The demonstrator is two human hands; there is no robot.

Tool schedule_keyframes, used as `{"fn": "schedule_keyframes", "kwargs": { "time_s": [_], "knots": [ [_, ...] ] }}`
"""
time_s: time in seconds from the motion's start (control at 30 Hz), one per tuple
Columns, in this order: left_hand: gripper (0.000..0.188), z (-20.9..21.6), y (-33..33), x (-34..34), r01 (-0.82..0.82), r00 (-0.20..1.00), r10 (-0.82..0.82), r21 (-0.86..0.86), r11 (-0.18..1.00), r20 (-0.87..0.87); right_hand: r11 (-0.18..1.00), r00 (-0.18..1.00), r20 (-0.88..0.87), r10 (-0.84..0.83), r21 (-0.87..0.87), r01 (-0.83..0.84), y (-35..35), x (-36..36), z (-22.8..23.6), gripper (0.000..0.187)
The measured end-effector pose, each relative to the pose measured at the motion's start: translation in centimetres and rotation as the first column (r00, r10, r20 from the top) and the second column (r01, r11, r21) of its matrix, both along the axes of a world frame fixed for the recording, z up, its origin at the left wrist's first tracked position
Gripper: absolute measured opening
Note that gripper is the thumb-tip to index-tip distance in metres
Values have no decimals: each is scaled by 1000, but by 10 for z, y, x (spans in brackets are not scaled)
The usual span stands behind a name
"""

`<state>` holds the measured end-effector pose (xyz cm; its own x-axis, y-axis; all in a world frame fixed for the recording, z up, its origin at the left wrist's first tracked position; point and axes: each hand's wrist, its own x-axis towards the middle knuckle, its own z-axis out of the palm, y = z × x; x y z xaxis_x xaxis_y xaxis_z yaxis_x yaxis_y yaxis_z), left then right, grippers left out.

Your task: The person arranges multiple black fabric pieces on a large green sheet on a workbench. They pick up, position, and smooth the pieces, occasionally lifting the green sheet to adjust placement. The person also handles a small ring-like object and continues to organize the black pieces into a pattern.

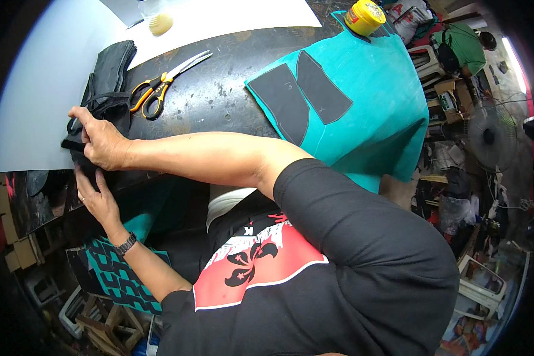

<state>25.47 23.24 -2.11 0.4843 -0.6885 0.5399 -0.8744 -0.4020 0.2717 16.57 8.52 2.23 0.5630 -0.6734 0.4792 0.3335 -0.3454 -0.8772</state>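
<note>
At the left of the frame, black cloth (pixel 114 107) lies bunched at the edge of a dark table (pixel 219 95). The right hand (pixel 104 142) curls its fingers around it. Just below, the left hand (pixel 99 199) reaches up to the cloth; whether it grips cannot be told. Farther right come scissors (pixel 158 95), then a teal sheet (pixel 380 83) bearing dark pieces (pixel 282 101), and a yellow tub (pixel 364 18) upper right.
</note>
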Motion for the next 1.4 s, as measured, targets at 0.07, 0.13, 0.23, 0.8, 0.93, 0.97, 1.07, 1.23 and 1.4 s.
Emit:
{"fn": "schedule_keyframes", "kwargs": {
  "time_s": [0.07, 0.13, 0.23, 0.8, 0.93, 0.97, 1.07, 1.23, 1.4],
  "knots": [
    [50, 0, 0, 7, -63, 998, 58, 158, 985, 41, 1000, 1000, 18, -16, -27, 17, -5, -1, 10, 61],
    [47, 4, 0, 16, -50, 999, 51, 269, 962, 7, 1000, 997, 73, -20, -16, 22, -8, -6, 20, 59],
    [44, 10, -4, 22, 2, 999, 7, 225, 974, -39, 1000, 988, 154, 27, 7, -28, -13, -17, 36, 57],
    [27, 38, -26, -36, -36, 998, 10, -445, 895, -61, 977, 959, 251, 130, 130, -167, -67, -82, 70, 60],
    [32, 47, -41, -46, 196, 977, -194, -19, 980, 93, 990, 981, 192, 32, 126, -57, -78, -90, 68, 59],
    [36, 46, -45, -44, 187, 982, -188, 64, 980, 15, 988, 973, 229, 1, 152, -37, -83, -97, 72, 59],
    [34, 41, -51, -39, 165, 984, -171, 117, 979, 46, 983, 920, 366, -143, 161, 89, -106, -130, 95, 58],
    [23, 58, -68, -55, 110, 992, -121, -195, 975, -44, 998, 987, 150, -59, 0, 59, -132, -216, 124, 58],
    [59, 102, -127, -132, 474, 476, -762, -602, 643, -440, 954, 940, -161, 299, 58, -294, -125, -264, 135, 65]
  ]
}}
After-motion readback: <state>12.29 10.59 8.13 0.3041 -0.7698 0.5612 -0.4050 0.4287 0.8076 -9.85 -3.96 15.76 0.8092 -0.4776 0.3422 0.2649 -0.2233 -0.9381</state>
